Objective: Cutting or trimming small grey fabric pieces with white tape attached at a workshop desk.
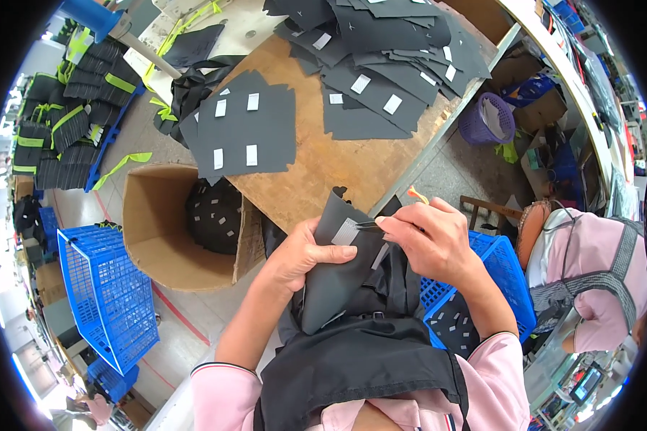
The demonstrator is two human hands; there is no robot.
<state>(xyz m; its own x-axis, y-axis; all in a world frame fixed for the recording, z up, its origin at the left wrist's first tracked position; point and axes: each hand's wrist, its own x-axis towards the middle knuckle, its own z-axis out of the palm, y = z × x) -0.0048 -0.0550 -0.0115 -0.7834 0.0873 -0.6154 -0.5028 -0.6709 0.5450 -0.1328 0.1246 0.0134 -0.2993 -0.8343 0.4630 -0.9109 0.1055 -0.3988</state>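
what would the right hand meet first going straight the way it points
Likely the dark grey piece in the left hand, by its white patch; the thin tool in the right hand looks close, though depth is unclear.

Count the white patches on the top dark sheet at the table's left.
4: upper left patch, upper right patch, lower left patch, lower right patch. Any beneath the dark sheet would be hidden.

From the person's head, one wide fisheye view looks down: the apron (359, 366) lies closest at lower centre, the left hand (303, 253) and right hand (433, 238) near at mid-frame, the tabletop (316, 172) farther off at upper centre; toward the rim, edges bend.
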